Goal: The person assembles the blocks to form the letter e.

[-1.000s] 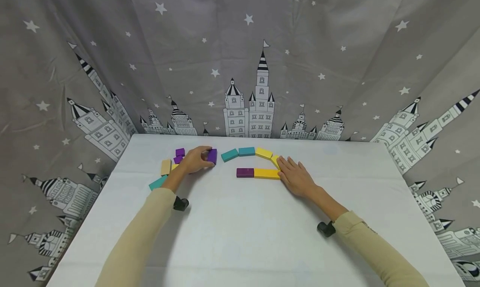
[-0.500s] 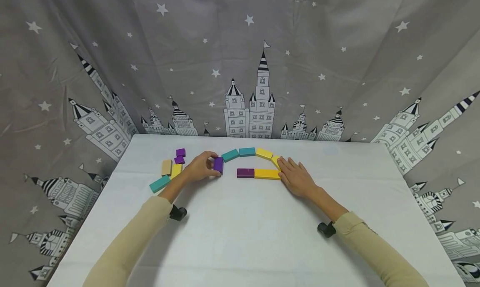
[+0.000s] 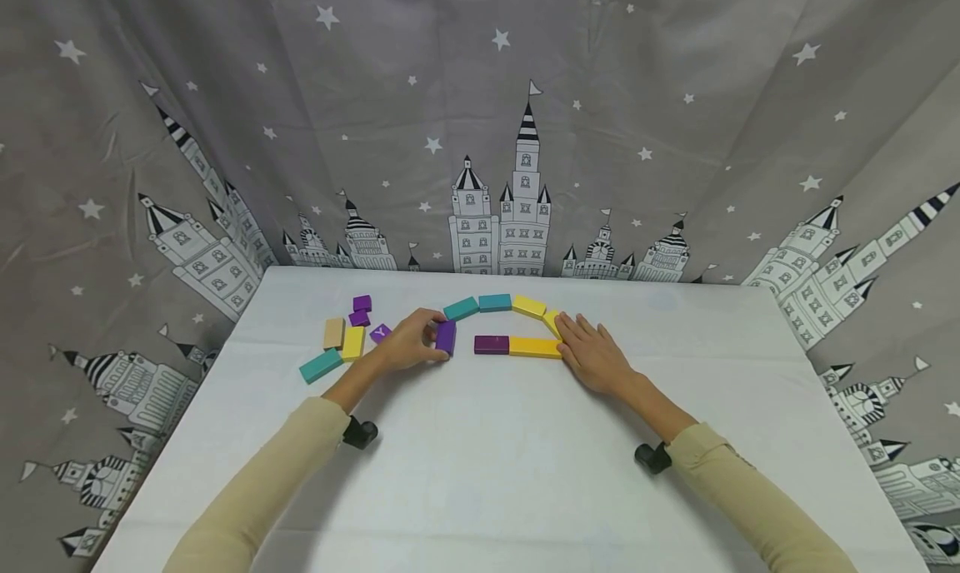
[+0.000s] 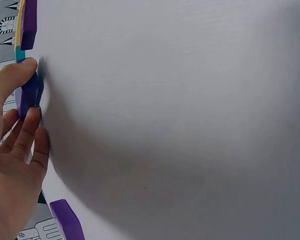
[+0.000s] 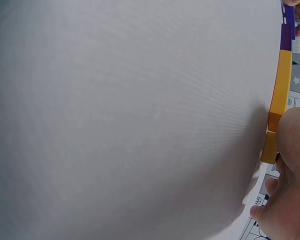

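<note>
My left hand (image 3: 408,341) pinches a violet block (image 3: 446,337) between thumb and fingers, at the lower left end of a curved row. That row runs through a teal block (image 3: 461,308), a second teal block (image 3: 495,303), a yellow block (image 3: 528,307) and another yellow block (image 3: 551,321), partly covered by my right hand (image 3: 596,356). The right fingers lie extended over the row's right end. Below the arc, a dark purple block (image 3: 491,345) and a long yellow block (image 3: 534,347) form a straight line, which reaches the right hand.
Left of the left hand lie loose blocks: a teal one (image 3: 321,366), a tan one (image 3: 333,333), a yellow one (image 3: 353,344) and several purple ones (image 3: 362,303). A white cloth covers the table (image 3: 480,473); a grey castle-print curtain (image 3: 480,140) hangs behind it.
The left hand has moved the violet block right and nearer to me, below the left teal block's end. A marked purple block has come into view behind that hand. The right hand has stayed put.
</note>
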Tool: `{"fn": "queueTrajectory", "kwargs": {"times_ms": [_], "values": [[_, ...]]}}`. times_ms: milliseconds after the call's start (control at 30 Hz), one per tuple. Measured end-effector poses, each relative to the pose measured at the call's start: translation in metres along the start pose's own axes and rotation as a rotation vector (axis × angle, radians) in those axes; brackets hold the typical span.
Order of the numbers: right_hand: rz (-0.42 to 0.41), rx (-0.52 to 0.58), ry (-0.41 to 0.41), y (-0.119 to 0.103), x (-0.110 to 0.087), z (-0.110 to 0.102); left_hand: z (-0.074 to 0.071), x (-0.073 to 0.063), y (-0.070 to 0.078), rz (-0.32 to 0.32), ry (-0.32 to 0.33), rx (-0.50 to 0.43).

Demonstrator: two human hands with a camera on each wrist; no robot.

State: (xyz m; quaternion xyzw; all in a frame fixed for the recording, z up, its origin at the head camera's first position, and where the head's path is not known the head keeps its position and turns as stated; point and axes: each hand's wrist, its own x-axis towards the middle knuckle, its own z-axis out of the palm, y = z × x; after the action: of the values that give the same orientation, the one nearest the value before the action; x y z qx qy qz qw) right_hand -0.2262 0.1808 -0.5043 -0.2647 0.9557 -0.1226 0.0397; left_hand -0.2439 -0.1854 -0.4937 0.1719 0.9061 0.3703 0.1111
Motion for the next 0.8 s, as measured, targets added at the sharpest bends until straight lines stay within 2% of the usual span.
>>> {"fn": "queueTrajectory", "kwargs": {"times_ms": [100, 400, 800], "values": [[-0.001, -0.002, 0.004, 0.0, 0.0002, 0.0002, 0.0015, 0.0008, -0.0001, 0.026, 0.012, 0.015], [0.007, 0.001, -0.01, -0.0014, 0.0005, -0.0011, 0.0036, 0.0026, -0.0006, 0.001, 0.027, 0.028], [0.01, -0.008, -0.013, -0.001, 0.0008, -0.0004, 0.008, -0.0001, 0.0026, 0.011, 0.052, 0.002]]}}
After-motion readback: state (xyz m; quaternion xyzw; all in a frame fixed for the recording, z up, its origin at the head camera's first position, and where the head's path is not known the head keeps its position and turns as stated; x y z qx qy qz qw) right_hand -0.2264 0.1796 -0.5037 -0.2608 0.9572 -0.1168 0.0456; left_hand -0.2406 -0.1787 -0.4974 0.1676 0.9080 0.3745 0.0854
